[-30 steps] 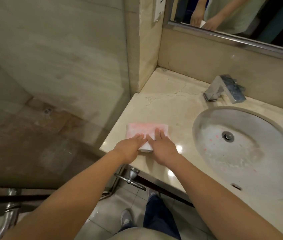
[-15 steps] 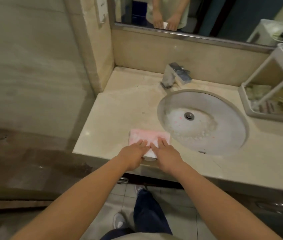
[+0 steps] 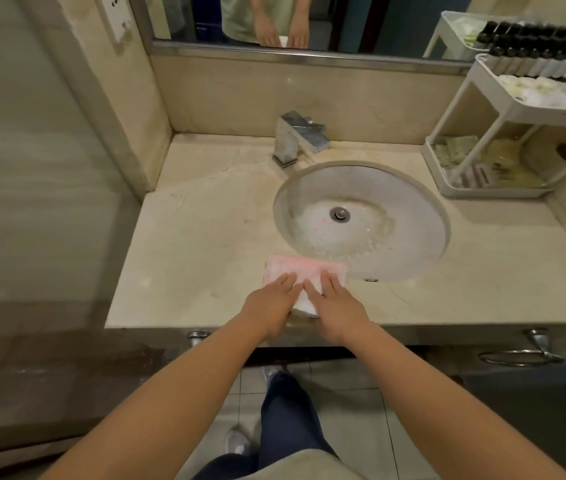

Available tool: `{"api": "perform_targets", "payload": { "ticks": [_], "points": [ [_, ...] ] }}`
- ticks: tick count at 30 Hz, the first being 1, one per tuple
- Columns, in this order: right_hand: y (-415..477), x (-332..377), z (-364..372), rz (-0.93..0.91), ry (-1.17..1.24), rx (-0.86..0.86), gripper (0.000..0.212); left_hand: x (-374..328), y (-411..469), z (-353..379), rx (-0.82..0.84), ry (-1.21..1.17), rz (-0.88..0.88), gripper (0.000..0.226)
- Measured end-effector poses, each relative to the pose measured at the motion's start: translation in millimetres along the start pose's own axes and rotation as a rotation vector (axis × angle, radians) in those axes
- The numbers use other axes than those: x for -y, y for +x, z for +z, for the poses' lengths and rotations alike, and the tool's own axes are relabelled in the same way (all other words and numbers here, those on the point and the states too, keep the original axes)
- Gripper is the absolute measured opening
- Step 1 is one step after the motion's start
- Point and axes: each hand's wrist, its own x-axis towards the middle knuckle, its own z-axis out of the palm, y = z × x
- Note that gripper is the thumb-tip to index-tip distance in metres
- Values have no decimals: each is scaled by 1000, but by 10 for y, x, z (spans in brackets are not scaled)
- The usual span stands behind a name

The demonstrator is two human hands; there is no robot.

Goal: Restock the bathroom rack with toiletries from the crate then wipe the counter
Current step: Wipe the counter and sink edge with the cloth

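Head view: left grip (image 3: 269, 306) and right grip (image 3: 338, 311) press flat-fingered on pink cloth (image 3: 304, 270), hiding its near half; rack (image 3: 482, 194) labels unreadable.

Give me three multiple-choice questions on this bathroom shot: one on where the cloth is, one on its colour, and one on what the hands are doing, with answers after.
1. The cloth lies: A on the counter at the basin's near rim; B down inside the basin; C over the counter's left end.
2. The cloth is: A blue; B pink; C black.
3. The left hand and right hand: A hang clear of the cloth; B lift it up; C press flat on it.
Answers: A, it lies on the stone just in front of the bowl; B, its upper face shows pink; C, both hands lie flat on it.
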Motion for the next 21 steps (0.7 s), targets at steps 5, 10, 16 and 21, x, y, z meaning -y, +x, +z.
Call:
{"api": "perform_targets", "payload": {
  "ticks": [5,10,16,21],
  "points": [
    [293,53,-123,6,6,-11,76,193,141,-45,-57,-15,-76,70],
    [749,108,-409,-52,12,29,74,497,320,-185,-91,-11,-151,70],
    [1318,150,-762,-105,93,80,74,899,694,-483,-88,-30,-189,63],
    [1818,80,-1046,-117,144,109,65,1151,1092,-770,-79,-44,-235,62]
  ]
}}
